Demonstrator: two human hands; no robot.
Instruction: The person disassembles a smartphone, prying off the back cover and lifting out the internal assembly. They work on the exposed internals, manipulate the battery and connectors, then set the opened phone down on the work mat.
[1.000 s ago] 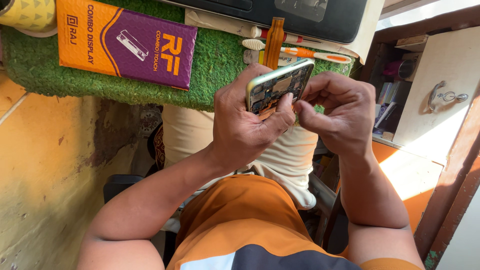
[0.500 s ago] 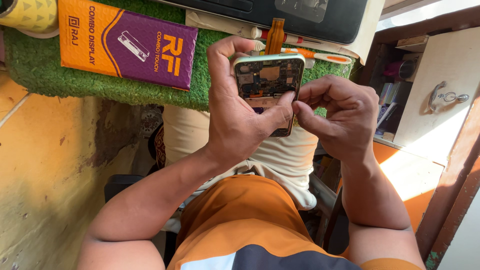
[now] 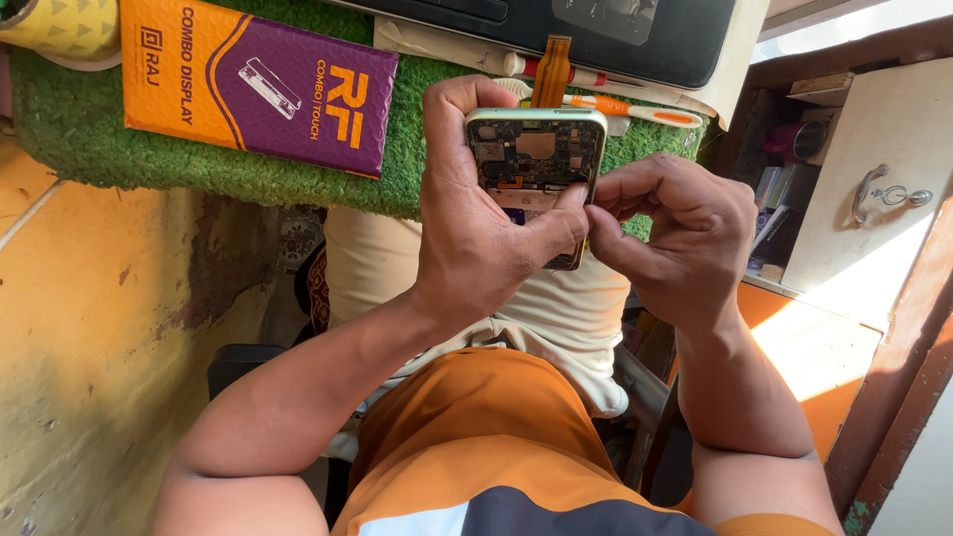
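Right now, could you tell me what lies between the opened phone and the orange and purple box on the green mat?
In the head view, the left hand gripping the opened phone, then bare green mat up to the box.

Green turf mat (image 3: 248, 169) bearing orange-purple flat box (image 3: 258, 84), orange toothbrush (image 3: 635, 111), dark device (image 3: 596, 30) at far edge.

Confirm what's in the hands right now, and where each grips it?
An opened phone, back cover off, circuit board showing. The left hand wraps its left edge, thumb across the lower middle. The right hand pinches at its right edge.
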